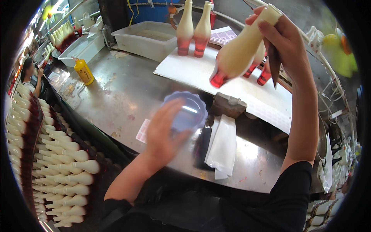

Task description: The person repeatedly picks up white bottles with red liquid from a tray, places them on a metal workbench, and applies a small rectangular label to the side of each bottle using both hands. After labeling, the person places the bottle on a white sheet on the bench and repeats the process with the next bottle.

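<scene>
My right hand [285,34] grips the neck of a cream bottle with a red base [237,55], held tilted above a white board [179,63]. A dark pointed blade [274,65] hangs below that palm; how it is held is hidden. My left hand [168,133], blurred, is over the near left edge of a purple scalloped dish [192,111]; whether it touches the dish I cannot tell. A sheet of pink stickers [143,132] lies beside it. Two similar bottles [184,29] stand upright on the board, others behind the held bottle.
White plastic tubs [145,43] stand at the back, with a yellow squeeze bottle [84,72] on the metal table [116,95]. A stone-like block [229,104] and folded white cloth [223,145] lie in front. Racks of bottles [66,174] fill the left. A person [29,75] is at far left.
</scene>
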`<move>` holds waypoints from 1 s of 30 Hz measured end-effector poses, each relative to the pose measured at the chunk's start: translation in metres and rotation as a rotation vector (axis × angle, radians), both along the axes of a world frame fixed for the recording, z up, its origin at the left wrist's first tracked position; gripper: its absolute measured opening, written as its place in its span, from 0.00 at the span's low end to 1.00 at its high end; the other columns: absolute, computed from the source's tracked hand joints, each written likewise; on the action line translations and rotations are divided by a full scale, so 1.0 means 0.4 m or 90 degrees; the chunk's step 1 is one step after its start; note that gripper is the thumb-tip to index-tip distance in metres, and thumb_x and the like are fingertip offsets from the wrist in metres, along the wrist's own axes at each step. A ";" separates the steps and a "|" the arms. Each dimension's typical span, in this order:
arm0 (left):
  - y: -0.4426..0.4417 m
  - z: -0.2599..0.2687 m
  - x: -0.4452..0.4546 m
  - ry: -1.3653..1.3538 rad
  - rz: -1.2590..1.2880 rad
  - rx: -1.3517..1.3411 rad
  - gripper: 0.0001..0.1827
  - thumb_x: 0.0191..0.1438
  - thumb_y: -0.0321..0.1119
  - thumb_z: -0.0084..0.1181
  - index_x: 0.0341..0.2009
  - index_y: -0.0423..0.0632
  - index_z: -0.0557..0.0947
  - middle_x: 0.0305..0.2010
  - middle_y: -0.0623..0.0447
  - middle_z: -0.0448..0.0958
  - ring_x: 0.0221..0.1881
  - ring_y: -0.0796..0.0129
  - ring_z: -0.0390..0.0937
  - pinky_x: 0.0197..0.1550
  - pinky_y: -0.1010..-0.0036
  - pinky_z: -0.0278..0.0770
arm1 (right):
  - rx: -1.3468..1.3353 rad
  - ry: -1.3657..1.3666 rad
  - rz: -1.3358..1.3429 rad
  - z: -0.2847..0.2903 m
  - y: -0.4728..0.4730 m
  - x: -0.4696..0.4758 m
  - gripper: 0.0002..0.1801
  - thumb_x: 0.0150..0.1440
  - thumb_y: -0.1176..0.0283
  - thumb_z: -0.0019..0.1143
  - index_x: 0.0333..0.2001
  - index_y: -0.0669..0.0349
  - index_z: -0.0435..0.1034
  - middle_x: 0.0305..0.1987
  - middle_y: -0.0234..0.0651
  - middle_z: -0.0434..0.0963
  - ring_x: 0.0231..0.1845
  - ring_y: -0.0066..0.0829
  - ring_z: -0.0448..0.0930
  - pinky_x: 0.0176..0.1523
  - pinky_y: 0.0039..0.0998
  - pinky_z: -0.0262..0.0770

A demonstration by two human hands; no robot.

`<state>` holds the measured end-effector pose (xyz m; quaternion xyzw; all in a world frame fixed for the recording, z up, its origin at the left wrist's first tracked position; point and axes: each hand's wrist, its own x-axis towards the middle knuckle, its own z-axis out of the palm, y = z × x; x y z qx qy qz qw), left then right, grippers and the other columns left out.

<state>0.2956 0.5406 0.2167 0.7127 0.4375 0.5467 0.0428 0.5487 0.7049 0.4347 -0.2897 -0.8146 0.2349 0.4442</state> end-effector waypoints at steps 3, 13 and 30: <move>0.055 0.021 0.138 -0.034 -0.013 0.020 0.55 0.43 0.33 0.80 0.73 0.40 0.62 0.68 0.36 0.71 0.68 0.41 0.70 0.66 0.56 0.71 | -0.046 -0.025 0.122 -0.013 -0.122 0.041 0.20 0.69 0.64 0.59 0.58 0.67 0.73 0.47 0.35 0.85 0.41 0.19 0.81 0.49 0.25 0.79; -0.047 -0.096 0.329 -0.198 -0.182 -0.263 0.57 0.42 0.36 0.80 0.74 0.44 0.59 0.66 0.38 0.71 0.65 0.46 0.73 0.65 0.59 0.73 | -0.374 0.088 0.136 -0.257 -0.280 0.170 0.30 0.71 0.68 0.54 0.72 0.70 0.60 0.58 0.36 0.82 0.30 0.13 0.72 0.38 0.16 0.72; 0.000 -0.196 0.346 -0.153 -0.203 -0.268 0.57 0.55 0.46 0.71 0.78 0.41 0.51 0.70 0.33 0.65 0.66 0.41 0.70 0.67 0.56 0.69 | -0.300 0.367 -0.117 -0.449 -0.244 0.105 0.25 0.65 0.76 0.63 0.64 0.73 0.72 0.53 0.41 0.84 0.48 0.20 0.82 0.52 0.23 0.79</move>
